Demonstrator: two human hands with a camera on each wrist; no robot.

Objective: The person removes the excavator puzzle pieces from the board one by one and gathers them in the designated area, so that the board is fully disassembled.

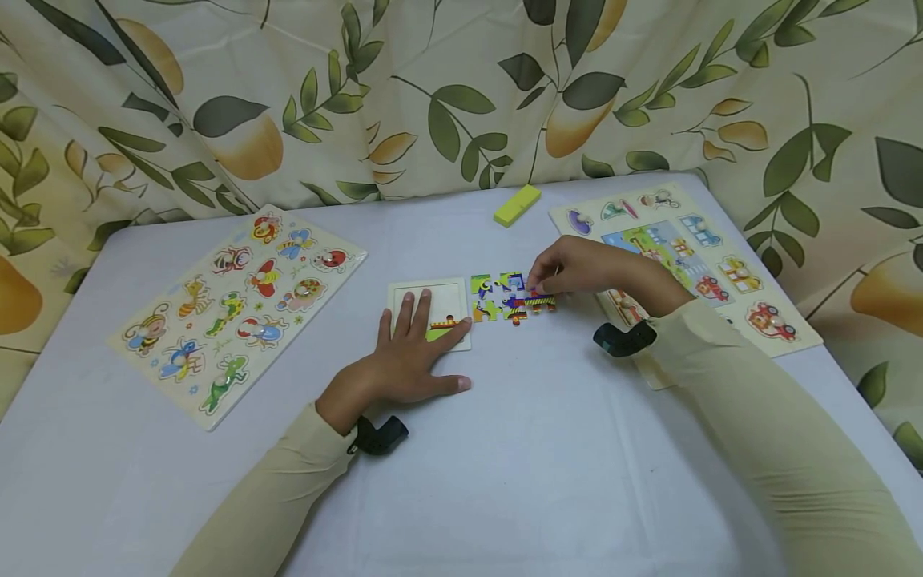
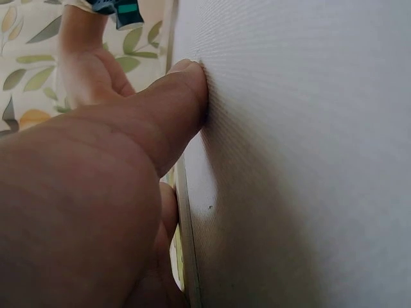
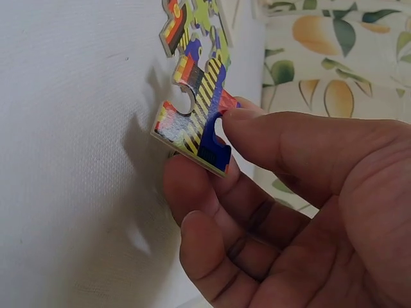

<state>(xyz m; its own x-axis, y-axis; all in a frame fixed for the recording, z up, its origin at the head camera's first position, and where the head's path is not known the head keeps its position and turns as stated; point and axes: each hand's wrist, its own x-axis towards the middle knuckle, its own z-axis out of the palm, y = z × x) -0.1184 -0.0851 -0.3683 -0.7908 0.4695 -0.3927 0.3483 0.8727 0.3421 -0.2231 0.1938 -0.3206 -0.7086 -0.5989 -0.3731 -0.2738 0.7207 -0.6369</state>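
Observation:
My left hand (image 1: 404,365) lies with fingers spread and straight over a small white puzzle tray (image 1: 449,298). A yellow-green and red-brown patch of picture shows in the tray's lower part. In the left wrist view the left thumb (image 2: 186,90) touches the white cloth. Just right of the tray, my right hand (image 1: 580,266) pinches a jigsaw piece (image 3: 199,115) between thumb and fingers. The piece has yellow-black stripes with blue and red, and is tilted up from the cloth. Several colourful jigsaw pieces (image 1: 490,308) lie between the tray and this hand.
An insect puzzle board (image 1: 288,308) lies at the left. Another picture board (image 1: 782,288) sits at the right, partly under the right forearm. A yellow-green block (image 1: 517,206) rests near the back edge, before a leaf-patterned curtain (image 1: 461,48). Both wrists wear dark cameras.

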